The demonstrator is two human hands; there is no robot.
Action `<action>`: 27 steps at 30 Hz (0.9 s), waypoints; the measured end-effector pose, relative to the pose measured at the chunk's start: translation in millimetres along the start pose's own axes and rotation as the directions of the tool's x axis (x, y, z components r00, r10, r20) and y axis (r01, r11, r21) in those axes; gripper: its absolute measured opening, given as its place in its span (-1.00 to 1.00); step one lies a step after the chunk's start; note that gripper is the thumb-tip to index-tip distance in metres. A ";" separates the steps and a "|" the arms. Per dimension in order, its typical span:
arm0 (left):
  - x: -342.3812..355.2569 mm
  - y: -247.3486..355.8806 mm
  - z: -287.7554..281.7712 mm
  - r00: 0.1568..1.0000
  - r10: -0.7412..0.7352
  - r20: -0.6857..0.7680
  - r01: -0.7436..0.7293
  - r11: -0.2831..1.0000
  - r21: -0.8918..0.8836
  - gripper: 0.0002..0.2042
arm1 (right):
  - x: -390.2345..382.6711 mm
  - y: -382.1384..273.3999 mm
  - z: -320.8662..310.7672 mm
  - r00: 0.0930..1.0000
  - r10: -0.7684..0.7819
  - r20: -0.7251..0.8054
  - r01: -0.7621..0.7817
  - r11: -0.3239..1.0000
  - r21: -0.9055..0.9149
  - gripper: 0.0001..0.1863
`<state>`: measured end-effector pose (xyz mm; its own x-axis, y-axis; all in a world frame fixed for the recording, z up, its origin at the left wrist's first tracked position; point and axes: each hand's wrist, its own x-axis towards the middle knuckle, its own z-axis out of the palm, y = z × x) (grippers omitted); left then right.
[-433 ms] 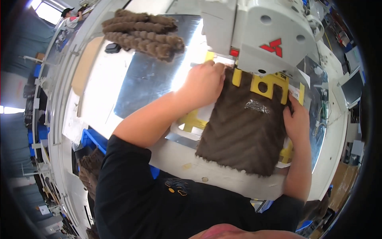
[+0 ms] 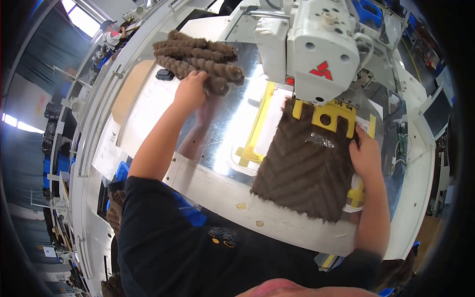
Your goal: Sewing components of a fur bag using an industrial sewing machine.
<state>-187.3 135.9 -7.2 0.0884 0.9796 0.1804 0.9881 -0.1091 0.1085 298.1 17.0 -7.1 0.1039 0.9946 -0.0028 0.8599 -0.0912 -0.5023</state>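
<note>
A brown plush fabric panel (image 2: pixel 307 168) lies flat under the white sewing machine head (image 2: pixel 321 59), its far edge beneath a yellow clamp plate (image 2: pixel 329 119). A small silvery patch (image 2: pixel 319 140) shows on the panel. My right hand (image 2: pixel 367 154) is at the panel's right edge, thumb and fingers closed on it near the clamp. At the far left, my left hand (image 2: pixel 191 90) grips the nearest of several rolled brown plush pieces (image 2: pixel 198 54); its fingertips are partly lost against the pile.
A shiny metal plate (image 2: pixel 222 114) spans the table between pile and machine. Yellow tape (image 2: pixel 257 128) borders a white area left of the panel. A small black object (image 2: pixel 165 74) sits beside the pile. Blue bins (image 2: pixel 190 213) stand below the near edge. Another person (image 2: pixel 113 35) works far left.
My left hand has left the panel's upper left corner and moved left to the plush pile. The right hand stays at the panel's right edge. The view has shifted a little.
</note>
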 end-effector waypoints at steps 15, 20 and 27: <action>-44.9 104.3 -23.3 0.777 0.603 -0.181 -0.614 0.789 -0.003 -0.72 | -44.6 -52.9 -31.5 0.971 -0.209 -0.114 0.210 0.978 -0.007 -0.37; -94.4 186.8 -17.5 0.605 0.778 -0.170 -0.769 0.516 -0.378 -0.65 | -76.4 -98.0 -16.8 0.855 -0.519 -0.001 0.499 0.822 0.274 -0.30; -107.9 206.8 -3.5 0.613 0.784 -0.100 -0.745 0.531 -0.403 -0.72 | -94.3 -56.0 -28.3 0.981 -0.188 0.055 0.148 0.897 0.416 -0.73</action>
<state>7.0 7.1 -0.8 0.8162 0.4977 0.2934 0.4080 -0.8561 0.3173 254.3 -73.1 45.8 -0.0872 0.9952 0.0438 0.5789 0.0864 -0.8108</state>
